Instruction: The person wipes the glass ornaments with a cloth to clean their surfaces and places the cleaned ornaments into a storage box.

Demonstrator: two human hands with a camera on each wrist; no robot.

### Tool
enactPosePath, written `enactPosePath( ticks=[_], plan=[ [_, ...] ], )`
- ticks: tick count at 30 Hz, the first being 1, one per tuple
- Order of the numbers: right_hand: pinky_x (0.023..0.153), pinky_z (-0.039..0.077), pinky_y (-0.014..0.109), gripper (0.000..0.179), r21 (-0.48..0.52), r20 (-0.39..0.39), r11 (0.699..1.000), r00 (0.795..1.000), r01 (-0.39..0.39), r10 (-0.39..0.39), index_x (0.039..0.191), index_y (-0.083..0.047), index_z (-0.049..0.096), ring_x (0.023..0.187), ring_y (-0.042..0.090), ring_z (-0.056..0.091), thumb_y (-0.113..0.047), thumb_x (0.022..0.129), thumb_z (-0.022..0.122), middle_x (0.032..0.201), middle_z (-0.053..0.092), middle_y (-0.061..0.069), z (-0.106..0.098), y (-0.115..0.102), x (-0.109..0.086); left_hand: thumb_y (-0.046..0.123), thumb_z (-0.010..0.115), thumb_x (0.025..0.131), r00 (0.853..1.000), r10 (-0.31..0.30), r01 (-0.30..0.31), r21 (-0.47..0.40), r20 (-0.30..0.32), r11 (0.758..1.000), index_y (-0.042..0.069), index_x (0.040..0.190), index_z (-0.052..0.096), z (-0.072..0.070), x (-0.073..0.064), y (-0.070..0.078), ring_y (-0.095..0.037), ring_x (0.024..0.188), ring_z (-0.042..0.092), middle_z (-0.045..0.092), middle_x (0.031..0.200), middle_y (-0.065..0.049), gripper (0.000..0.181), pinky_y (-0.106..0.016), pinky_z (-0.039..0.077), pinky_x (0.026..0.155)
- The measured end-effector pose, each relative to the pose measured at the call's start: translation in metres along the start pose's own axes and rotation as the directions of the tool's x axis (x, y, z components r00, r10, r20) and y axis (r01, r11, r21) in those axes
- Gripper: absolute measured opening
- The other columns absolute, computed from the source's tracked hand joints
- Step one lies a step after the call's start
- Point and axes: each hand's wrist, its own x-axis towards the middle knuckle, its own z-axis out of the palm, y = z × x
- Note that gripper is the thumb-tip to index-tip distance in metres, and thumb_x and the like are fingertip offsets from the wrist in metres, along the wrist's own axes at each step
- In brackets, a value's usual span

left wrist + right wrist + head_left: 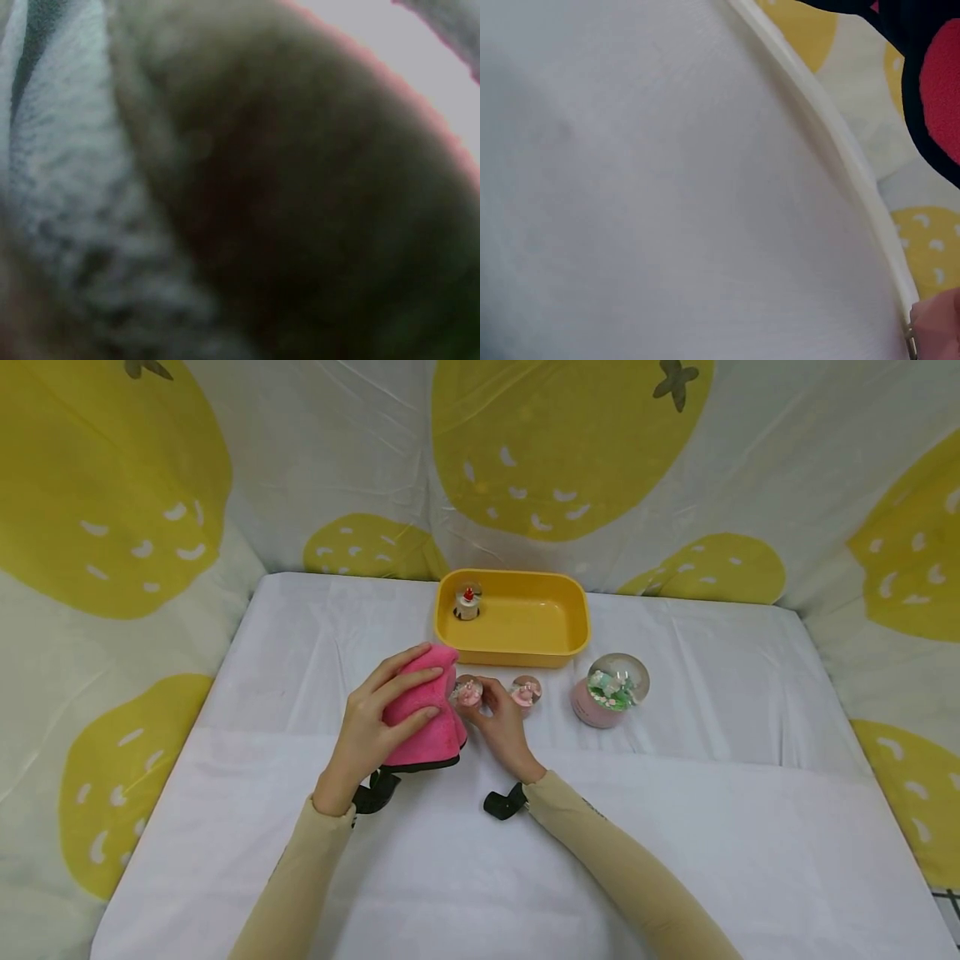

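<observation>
Left hand (367, 720): fingers curled round a folded, fuzzy pink cloth (423, 731) with black edging
Right hand (506, 731): fingers basically closed, pinching a little round globe (469, 692) just beside the cloth
Twin globe (526, 692): small, clear dome, right by the right hand
Big globe (611, 690): glassy dome, chunky pink base, tilted-looking
Yellow tray (517, 657): smooth, rounded corners, red-topped figure globe (467, 603) inside

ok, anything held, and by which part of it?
Left hand: pink cloth, by its left side. Right hand: a small snow globe, by its right side.
</observation>
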Motion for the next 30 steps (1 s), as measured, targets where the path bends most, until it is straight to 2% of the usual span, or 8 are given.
enactPosePath(
  ticks=[8,13,17,20,24,30],
  plan=[
    [0.107,0.034,0.044,0.040,0.032,0.021,0.999,0.999,-0.032,0.031,0.122,0.014,0.050,0.125,0.038,0.046,0.010,0.085,0.065,0.124,0.053,0.029,-0.001,-0.004,-0.005,0.000,0.080,0.075,1.000,0.003,-0.003,0.002,0.000,1.000,0.007,0.119,0.067,-0.001,0.001,0.003,-0.024,0.126,0.045,0.050,0.138,-0.007,0.046,-0.032,0.048,0.093],
    [0.106,0.034,0.044,0.040,0.052,0.035,0.997,0.997,-0.066,0.064,0.123,0.013,0.050,0.127,0.039,0.044,0.010,0.086,0.064,0.127,0.052,0.028,-0.003,-0.016,-0.009,-0.002,0.079,0.074,1.000,0.009,-0.009,-0.004,-0.002,1.000,0.006,0.118,0.067,-0.001,0.002,0.004,-0.025,0.126,0.045,0.050,0.138,-0.008,0.047,-0.030,0.047,0.095],
    [0.107,0.033,0.043,0.042,0.091,0.059,0.992,0.995,-0.082,0.076,0.125,0.011,0.049,0.129,0.036,0.043,0.006,0.087,0.065,0.131,0.050,0.026,-0.007,-0.025,-0.013,-0.002,0.080,0.074,1.000,0.005,-0.005,0.010,0.001,1.000,0.007,0.119,0.067,-0.001,0.002,0.005,-0.025,0.126,0.045,0.050,0.138,-0.007,0.047,-0.031,0.048,0.094],
    [0.107,0.033,0.041,0.044,0.118,0.070,0.989,0.994,-0.088,0.080,0.127,0.009,0.049,0.130,0.033,0.042,0.003,0.087,0.066,0.133,0.049,0.023,-0.011,-0.024,-0.014,-0.001,0.080,0.074,1.000,0.005,-0.006,0.018,0.002,1.000,0.007,0.119,0.067,-0.001,0.003,0.006,-0.024,0.126,0.045,0.050,0.138,-0.007,0.047,-0.032,0.049,0.093],
    [0.107,0.034,0.034,0.047,0.129,0.064,0.990,0.996,-0.064,0.056,0.128,0.005,0.051,0.129,0.027,0.044,0.000,0.085,0.070,0.132,0.051,0.019,-0.016,-0.023,-0.017,-0.002,0.080,0.073,1.000,0.013,-0.013,0.014,0.003,1.000,0.007,0.119,0.067,0.000,0.004,0.005,-0.024,0.126,0.045,0.050,0.137,-0.006,0.048,-0.032,0.049,0.092],
    [0.104,0.038,0.030,0.047,0.134,0.042,0.990,0.998,0.037,-0.043,0.128,0.005,0.051,0.122,0.024,0.048,0.001,0.086,0.070,0.128,0.048,0.015,-0.027,-0.039,-0.024,-0.002,0.080,0.073,1.000,0.024,-0.024,-0.003,0.006,1.000,0.006,0.118,0.067,0.001,0.005,0.005,-0.026,0.124,0.047,0.050,0.137,-0.008,0.048,-0.028,0.048,0.092]
  ],
)
